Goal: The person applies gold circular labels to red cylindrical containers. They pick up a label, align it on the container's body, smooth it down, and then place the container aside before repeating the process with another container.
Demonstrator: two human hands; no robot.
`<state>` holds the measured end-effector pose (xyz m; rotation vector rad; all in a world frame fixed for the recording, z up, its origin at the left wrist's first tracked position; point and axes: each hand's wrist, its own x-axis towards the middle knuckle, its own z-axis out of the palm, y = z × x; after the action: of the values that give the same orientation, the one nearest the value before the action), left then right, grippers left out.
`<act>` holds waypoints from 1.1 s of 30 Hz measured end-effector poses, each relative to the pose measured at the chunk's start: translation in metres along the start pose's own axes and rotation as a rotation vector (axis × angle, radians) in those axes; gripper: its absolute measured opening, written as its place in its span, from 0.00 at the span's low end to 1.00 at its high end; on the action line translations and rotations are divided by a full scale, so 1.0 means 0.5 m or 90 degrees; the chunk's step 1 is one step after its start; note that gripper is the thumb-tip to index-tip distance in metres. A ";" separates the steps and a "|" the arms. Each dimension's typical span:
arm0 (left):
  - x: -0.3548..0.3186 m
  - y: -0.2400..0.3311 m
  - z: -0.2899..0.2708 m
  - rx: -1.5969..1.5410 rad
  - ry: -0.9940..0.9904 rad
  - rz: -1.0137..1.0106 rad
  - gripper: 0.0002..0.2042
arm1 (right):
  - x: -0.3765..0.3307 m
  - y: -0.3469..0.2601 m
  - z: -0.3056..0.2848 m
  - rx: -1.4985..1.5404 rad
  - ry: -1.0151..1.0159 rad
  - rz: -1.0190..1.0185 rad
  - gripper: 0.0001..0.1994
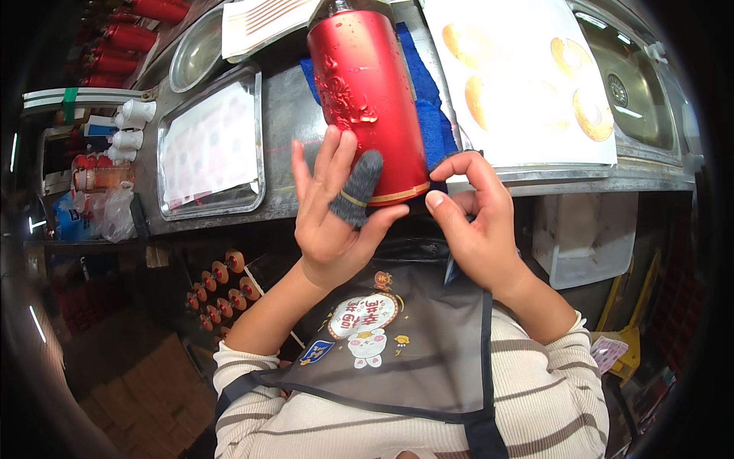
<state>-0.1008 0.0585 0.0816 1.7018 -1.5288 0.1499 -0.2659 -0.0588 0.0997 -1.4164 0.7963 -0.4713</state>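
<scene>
A red bottle (367, 84) with a raised relief and a gold trim round its base lies with its base toward me, on a blue cloth (434, 126). At the left side of the base, my left hand (325, 210) steadies it. The index finger wears a grey fuzzy finger cover (362, 183) held by a band and rests on the bottle, while the thumb is at the base's edge. The other fingers spread away. My right hand (478, 222) is beside the base's right edge, thumb and index curved with a gap between their tips.
On the right lies a white sheet (505, 145) bearing gold curved pieces, before a metal sink (650, 115). At left are a clear tray (256, 183) with paper in it and a metal bowl (180, 69). More red bottles (130, 37) stand far left. The metal table's edge runs in front of me.
</scene>
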 end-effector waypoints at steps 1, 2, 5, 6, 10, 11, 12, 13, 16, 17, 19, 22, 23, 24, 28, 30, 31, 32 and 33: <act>-0.007 0.004 -0.012 0.013 -0.011 0.000 0.28 | -0.003 -0.007 0.003 -0.027 0.008 -0.019 0.12; -0.025 0.004 -0.023 0.025 -0.024 -0.019 0.28 | -0.002 -0.008 0.005 -0.055 0.021 -0.038 0.14; -0.083 0.002 -0.043 0.057 -0.067 -0.070 0.27 | 0.020 0.006 0.030 -0.226 0.064 -0.247 0.28; -0.089 -0.003 -0.036 0.035 -0.067 -0.078 0.27 | 0.025 0.002 0.038 -0.235 0.080 -0.253 0.29; -0.086 0.001 -0.031 -0.074 -0.048 -0.169 0.27 | 0.033 -0.007 0.039 -0.199 0.069 -0.174 0.27; -0.069 0.011 -0.031 -0.130 -0.031 -0.214 0.28 | 0.035 -0.001 0.027 -0.173 0.048 -0.154 0.27; -0.058 0.015 -0.025 -0.148 -0.020 -0.230 0.31 | 0.036 0.004 0.018 -0.123 0.029 -0.111 0.24; -0.046 0.019 -0.019 -0.167 -0.010 -0.246 0.33 | 0.036 0.008 0.007 -0.073 0.015 -0.067 0.21; -0.010 0.037 -0.005 -0.138 -0.031 -0.270 0.38 | 0.041 0.027 -0.006 0.060 -0.026 0.017 0.15; -0.006 0.038 -0.002 -0.103 -0.050 -0.277 0.40 | 0.043 0.026 -0.007 0.045 -0.032 0.011 0.15; 0.005 0.040 0.001 -0.043 -0.080 -0.278 0.41 | 0.047 0.018 -0.006 0.015 -0.043 -0.002 0.16; 0.022 0.047 -0.010 -0.067 -0.079 -0.294 0.36 | 0.048 0.013 -0.010 0.020 -0.054 -0.006 0.17; 0.030 0.054 -0.017 -0.096 -0.076 -0.284 0.34 | 0.047 0.014 -0.010 0.025 -0.058 -0.015 0.17; 0.032 0.059 -0.023 -0.138 -0.079 -0.301 0.33 | 0.046 0.016 -0.010 0.031 -0.061 -0.025 0.18; 0.033 0.070 -0.028 -0.285 -0.059 -0.399 0.28 | 0.048 -0.011 -0.019 0.026 -0.106 0.049 0.19; 0.038 0.077 -0.016 -0.292 0.007 -0.394 0.20 | 0.050 0.002 -0.015 0.010 -0.094 -0.008 0.20; 0.037 0.078 -0.016 -0.305 0.012 -0.412 0.19 | 0.050 0.007 -0.013 0.002 -0.087 -0.038 0.20; 0.035 0.080 -0.017 -0.317 0.016 -0.430 0.19 | 0.051 0.006 -0.013 -0.002 -0.091 -0.039 0.20; 0.033 0.082 -0.018 -0.330 0.021 -0.448 0.18 | 0.052 0.003 -0.014 -0.006 -0.095 -0.040 0.20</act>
<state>-0.1284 0.0547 0.1168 1.6775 -0.7706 -0.5343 -0.2541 -0.0819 0.0934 -1.4700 0.6369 -0.4051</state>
